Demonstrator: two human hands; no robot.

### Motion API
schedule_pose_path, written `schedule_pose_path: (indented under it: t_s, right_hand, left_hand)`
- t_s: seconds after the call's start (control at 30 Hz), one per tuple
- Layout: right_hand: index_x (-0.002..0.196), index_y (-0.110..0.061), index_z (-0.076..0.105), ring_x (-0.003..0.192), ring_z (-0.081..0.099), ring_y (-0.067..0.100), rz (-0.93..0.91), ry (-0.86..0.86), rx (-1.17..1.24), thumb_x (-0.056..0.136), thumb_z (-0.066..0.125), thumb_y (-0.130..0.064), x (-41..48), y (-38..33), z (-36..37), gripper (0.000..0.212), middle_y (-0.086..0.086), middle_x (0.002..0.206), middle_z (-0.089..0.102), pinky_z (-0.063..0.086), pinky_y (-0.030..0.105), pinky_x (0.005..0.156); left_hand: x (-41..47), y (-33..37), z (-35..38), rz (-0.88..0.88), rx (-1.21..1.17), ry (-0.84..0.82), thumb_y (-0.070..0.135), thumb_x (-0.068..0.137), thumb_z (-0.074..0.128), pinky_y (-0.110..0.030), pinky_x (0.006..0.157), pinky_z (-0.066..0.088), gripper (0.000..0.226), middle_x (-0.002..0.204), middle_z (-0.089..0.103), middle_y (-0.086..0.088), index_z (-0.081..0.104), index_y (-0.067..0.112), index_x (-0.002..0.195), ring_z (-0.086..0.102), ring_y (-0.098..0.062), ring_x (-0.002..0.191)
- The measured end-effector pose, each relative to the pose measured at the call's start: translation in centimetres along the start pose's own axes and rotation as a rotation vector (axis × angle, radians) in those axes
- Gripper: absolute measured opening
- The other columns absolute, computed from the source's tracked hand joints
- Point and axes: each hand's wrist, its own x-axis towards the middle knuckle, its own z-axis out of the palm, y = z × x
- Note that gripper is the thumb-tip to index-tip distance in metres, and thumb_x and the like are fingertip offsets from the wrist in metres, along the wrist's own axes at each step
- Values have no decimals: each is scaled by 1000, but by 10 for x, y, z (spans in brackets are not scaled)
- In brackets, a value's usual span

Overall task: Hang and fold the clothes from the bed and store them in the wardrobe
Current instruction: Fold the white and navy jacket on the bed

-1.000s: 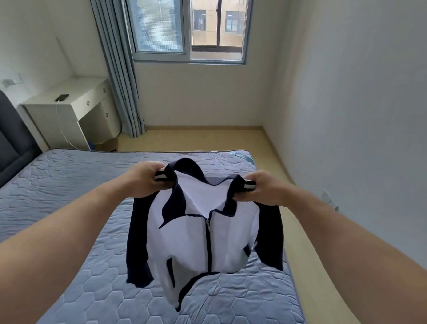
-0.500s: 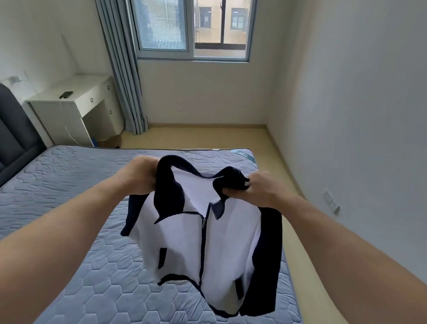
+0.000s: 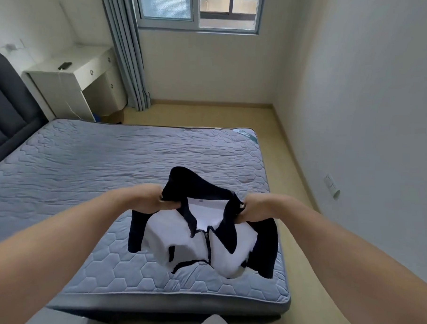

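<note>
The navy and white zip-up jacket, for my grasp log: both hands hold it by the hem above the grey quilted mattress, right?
Not the hem. In the head view, the left hand and right hand hold the navy and white zip-up jacket by its collar above the grey quilted mattress; the hem hangs below.

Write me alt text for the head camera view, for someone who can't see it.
A left hand and a right hand grip a white and navy zip jacket by its collar over a grey-blue quilted bed. Behind stand a white desk, a curtain and a window.
</note>
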Motion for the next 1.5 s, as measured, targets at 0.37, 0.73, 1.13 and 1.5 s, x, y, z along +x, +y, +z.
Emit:
schedule_pose_path:
  t_s: [0.37,0.73,1.13,1.5]
  right_hand:
    - [107,-10,72,96,75,29,104,-484,304,60,87,-61,13,19,10,71,10,103,77,58,46,94]
    - [91,-16,72,84,76,28,206,-420,226,60,75,-70,163,4,-7,62,5,89,77,61,37,77]
    - [149,-10,28,141,36,34,316,415,167,96,55,-45,428,47,26,69,13,154,33,35,50,111]
    - [67,-12,43,68,48,22,408,-174,193,87,45,-6,433,127,166,21,3,74,51,38,28,57]
  left_hand:
    - [2,24,8,-287,146,-538,103,57,28,-36,93,47,122,132,61,-5,56,18,140,60,-29,114]
    - [144,-38,2,-341,181,-579,104,61,30,-36,88,38,117,125,57,-5,59,20,137,50,-26,102]
    - [416,-74,108,-310,-8,346,46,97,51,-45,124,5,88,165,-9,-23,2,4,157,3,-35,155]
    - [410,-39,263,-249,-152,-419,15,99,45,-33,85,51,33,132,56,-9,50,11,131,59,-27,108]
